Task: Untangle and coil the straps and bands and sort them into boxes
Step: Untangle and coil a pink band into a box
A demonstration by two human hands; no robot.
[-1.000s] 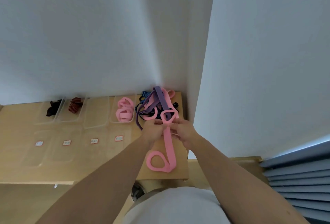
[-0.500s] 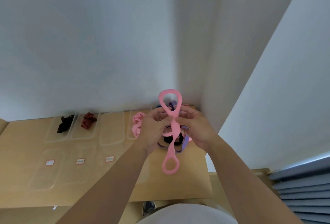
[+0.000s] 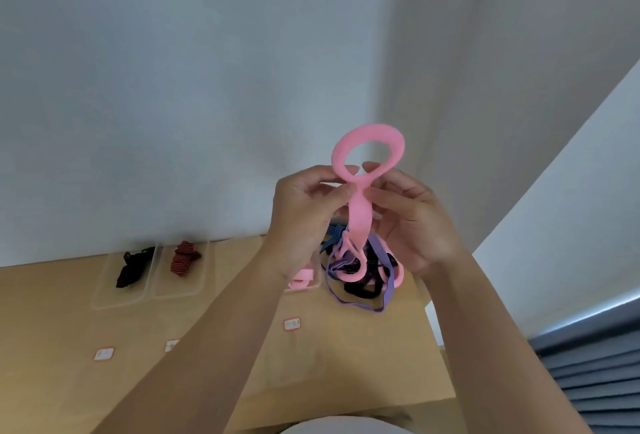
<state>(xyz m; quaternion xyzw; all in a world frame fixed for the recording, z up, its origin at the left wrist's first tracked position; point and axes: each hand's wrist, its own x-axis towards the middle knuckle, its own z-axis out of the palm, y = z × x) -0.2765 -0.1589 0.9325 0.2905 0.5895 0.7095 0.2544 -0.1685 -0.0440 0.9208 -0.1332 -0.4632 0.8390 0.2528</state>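
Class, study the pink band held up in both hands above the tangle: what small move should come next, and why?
Probably lift the pink band slightly higher. The left hand and right hand pinch it under its top loop, while its lower end hangs by the tangled pile; whether it is free cannot be told.

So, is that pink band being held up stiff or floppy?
Probably floppy: the flat pink rubbery band hangs limp below the left hand and right hand. Somewhat springy, though: its top loop stands round. Likely light: a pinch holds it up.
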